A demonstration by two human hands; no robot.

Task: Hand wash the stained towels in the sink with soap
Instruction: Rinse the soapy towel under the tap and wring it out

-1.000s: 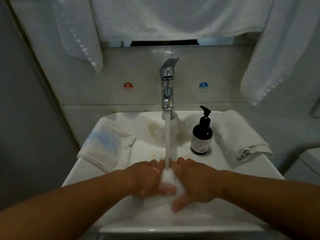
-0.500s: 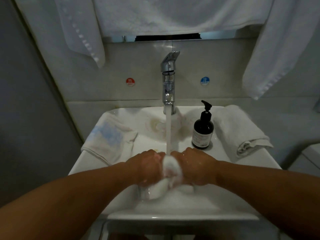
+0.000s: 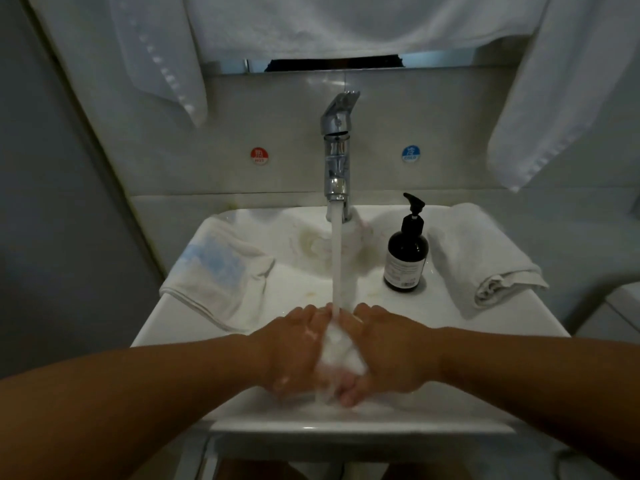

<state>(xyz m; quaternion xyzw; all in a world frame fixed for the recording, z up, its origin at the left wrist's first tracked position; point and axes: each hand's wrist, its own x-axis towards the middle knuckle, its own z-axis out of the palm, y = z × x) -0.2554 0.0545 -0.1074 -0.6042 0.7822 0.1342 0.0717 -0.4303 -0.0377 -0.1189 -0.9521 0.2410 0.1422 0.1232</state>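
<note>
My left hand (image 3: 294, 351) and my right hand (image 3: 388, 355) grip a small wet white towel (image 3: 337, 351) between them over the white sink (image 3: 450, 344). Water runs from the chrome tap (image 3: 336, 157) straight onto the towel. A dark soap pump bottle (image 3: 406, 254) stands on the sink's right back corner. A folded towel with a blue stain (image 3: 218, 271) lies on the left rim. A rolled white towel (image 3: 481, 258) lies on the right rim. Most of the gripped towel is hidden by my fingers.
White towels hang above, one at the left (image 3: 166, 64) and one at the right (image 3: 554, 98). Red hot (image 3: 259, 156) and blue cold (image 3: 410, 154) stickers flank the tap on the tiled wall. A grey wall stands close on the left.
My hands have kept rubbing the towel under the stream; the right hand's fingers have slid lower around it. The view has shifted slightly downward.
</note>
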